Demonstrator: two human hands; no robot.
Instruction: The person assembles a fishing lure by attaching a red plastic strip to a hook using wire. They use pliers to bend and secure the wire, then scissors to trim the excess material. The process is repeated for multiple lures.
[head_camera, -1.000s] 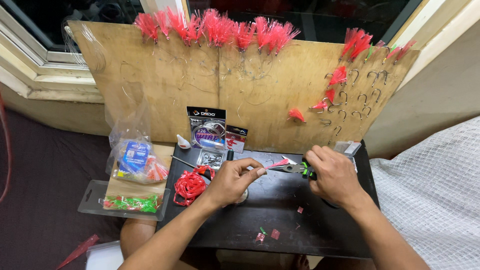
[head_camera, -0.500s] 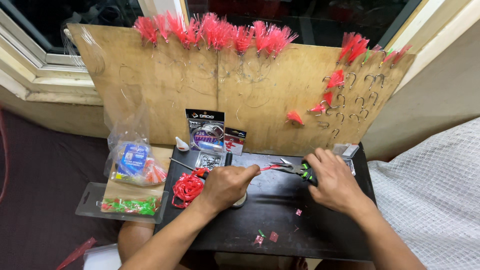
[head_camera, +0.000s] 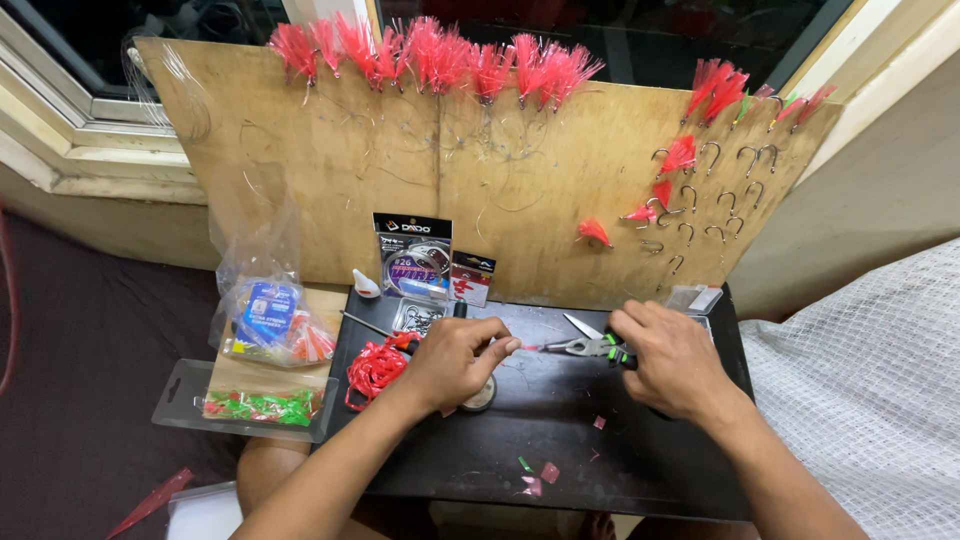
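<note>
On a small black work table (head_camera: 640, 470) set against a plywood board (head_camera: 330, 190), a pair of pliers (head_camera: 588, 347) with green-and-black grips lies low over the tabletop, its jaws pointing toward a small pink piece (head_camera: 527, 348) held at the tips of the person's left hand (head_camera: 455, 362). The left hand's thumb and forefinger are pressed together on that pink piece, just beside the plier tips. The right hand (head_camera: 672, 360) is closed around the plier handles, knuckles up, covering most of the grips. Under the left wrist sits a round spool (head_camera: 482, 396), partly hidden, and just left of it a loose tangle of red strip material (head_camera: 374, 370). Behind the hands, a flat clear box of hooks (head_camera: 420, 318) and two upright packets (head_camera: 414, 254) lean against the board. Pink scraps (head_camera: 548, 472) lie scattered near the table's front edge. To the left, a clear plastic bag (head_camera: 266, 310) with a blue card rests on a wooden surface, above a clear tray of green material (head_camera: 258, 406). Red feathered lures (head_camera: 440, 52) line the board's top edge, with bare hooks (head_camera: 712, 200) hung on its right side. A white mesh-patterned cloth (head_camera: 870, 380) lies at right.
</note>
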